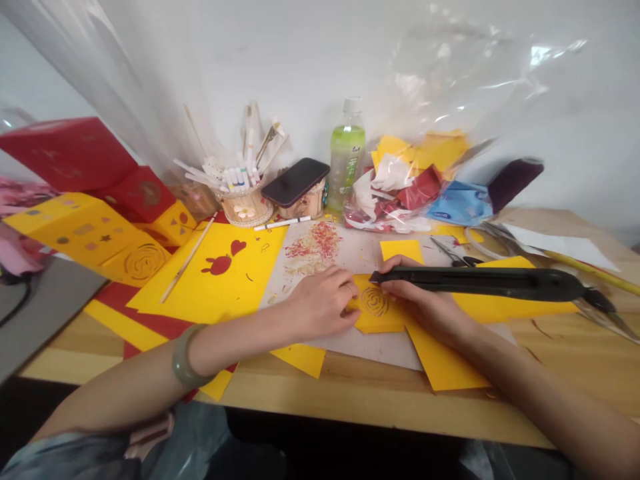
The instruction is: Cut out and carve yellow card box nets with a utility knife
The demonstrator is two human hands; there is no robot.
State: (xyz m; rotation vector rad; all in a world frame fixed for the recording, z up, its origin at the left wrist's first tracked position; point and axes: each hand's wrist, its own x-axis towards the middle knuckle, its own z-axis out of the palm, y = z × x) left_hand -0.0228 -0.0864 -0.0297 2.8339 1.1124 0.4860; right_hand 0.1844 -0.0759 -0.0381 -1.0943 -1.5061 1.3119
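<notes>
My right hand [415, 297] grips a long black utility knife [480, 283] near its front end. The knife's tip is just above a yellow paper piece [367, 323] with a spiral of cut lines on it. My left hand [325, 303], with curled fingers, holds the left end of that piece. Its fingertips are partly hidden. Under the piece lies a pale board [345, 347] strewn with red and yellow scraps [317, 247]. Close to my right wrist is another yellow sheet [445, 363].
Red boxes [70, 153] and a yellow box [83, 230] with cut shapes stand at left. Behind are a pen basket [245, 203], a phone [296, 181], a green bottle [347, 157] and a plastic bag of scraps [400, 187]. Scissors [455, 255] lie at right.
</notes>
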